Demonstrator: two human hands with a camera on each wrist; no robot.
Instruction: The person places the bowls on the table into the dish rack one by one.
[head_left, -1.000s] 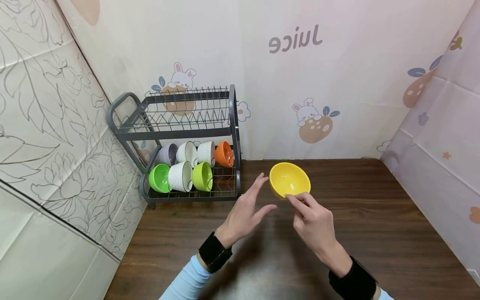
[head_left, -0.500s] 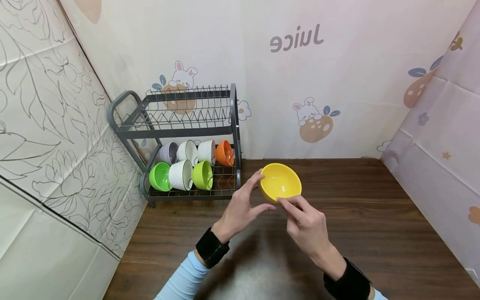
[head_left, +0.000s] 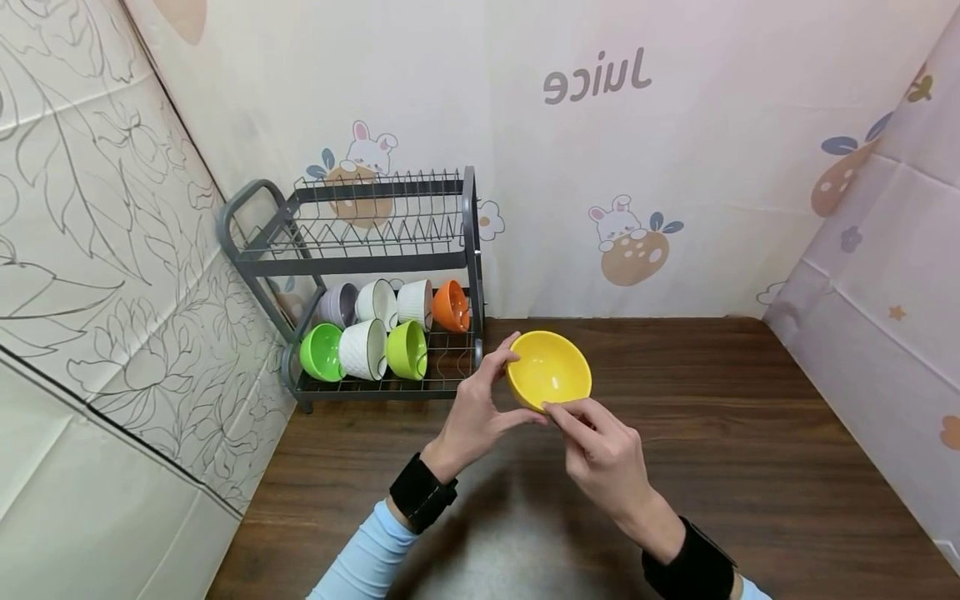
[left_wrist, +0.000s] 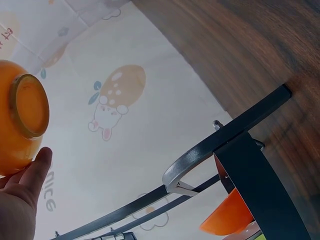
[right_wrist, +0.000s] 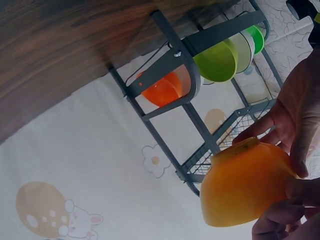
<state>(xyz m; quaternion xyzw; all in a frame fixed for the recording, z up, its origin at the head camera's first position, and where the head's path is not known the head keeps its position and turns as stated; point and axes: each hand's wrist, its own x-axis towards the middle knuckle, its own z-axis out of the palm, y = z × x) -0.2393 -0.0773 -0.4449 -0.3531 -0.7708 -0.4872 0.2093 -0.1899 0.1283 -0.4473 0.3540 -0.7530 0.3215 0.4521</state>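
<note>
A glossy yellow bowl (head_left: pixel 550 371) is held up over the table, tilted with its inside toward the head camera. My right hand (head_left: pixel 607 458) pinches its near rim between thumb and fingers. On the left side my left hand (head_left: pixel 471 421) grips the bowl, its fingers at the left rim and its thumb by the near edge. In the right wrist view the bowl (right_wrist: pixel 245 185) shows its outer wall and foot ring, with the left thumb against it. The left wrist view shows the bowl's round base (left_wrist: pixel 32 106) above the left fingertips.
A dark two-tier dish rack (head_left: pixel 352 265) stands at the back left. Its lower tier holds several bowls, among them an orange bowl (head_left: pixel 451 306), a lime bowl (head_left: pixel 407 350), a white textured bowl (head_left: pixel 363 350) and a green bowl (head_left: pixel 321 352). The wooden table (head_left: pixel 750 467) meets patterned walls behind.
My right hand has carried the yellow bowl left, to my left hand. The left fingers, apart from the bowl a second ago, now take hold of its left side. The rack's bowls stay put.
</note>
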